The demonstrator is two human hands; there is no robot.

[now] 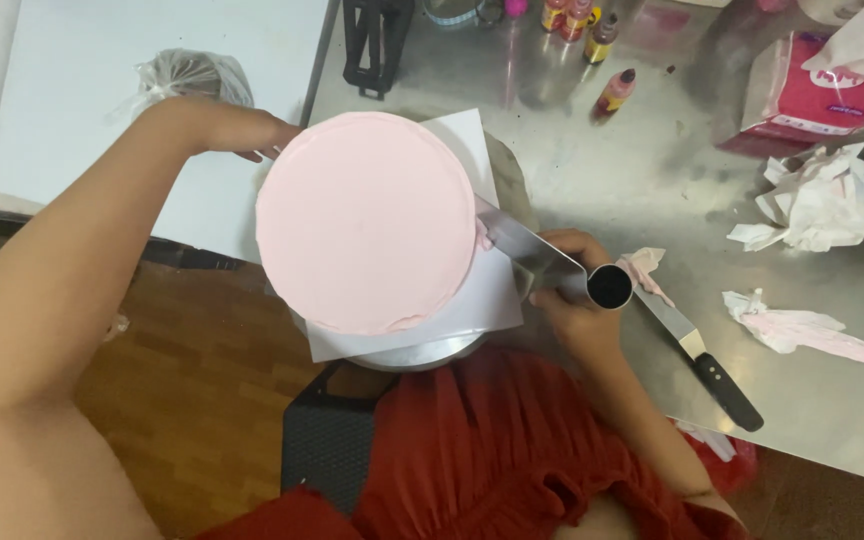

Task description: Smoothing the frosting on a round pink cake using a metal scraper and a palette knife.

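Closest in, the right hand was clamped around a metal scraper pressed to the soft, easily marred pink cake, while the left hand was curled at its far edge, its grip hidden.

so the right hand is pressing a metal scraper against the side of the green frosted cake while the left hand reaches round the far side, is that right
Not quite: the cake is frosted pink, not green, as the head view shows. The rest holds: the right hand presses the metal scraper against the cake's side, while the left hand reaches round its far side.
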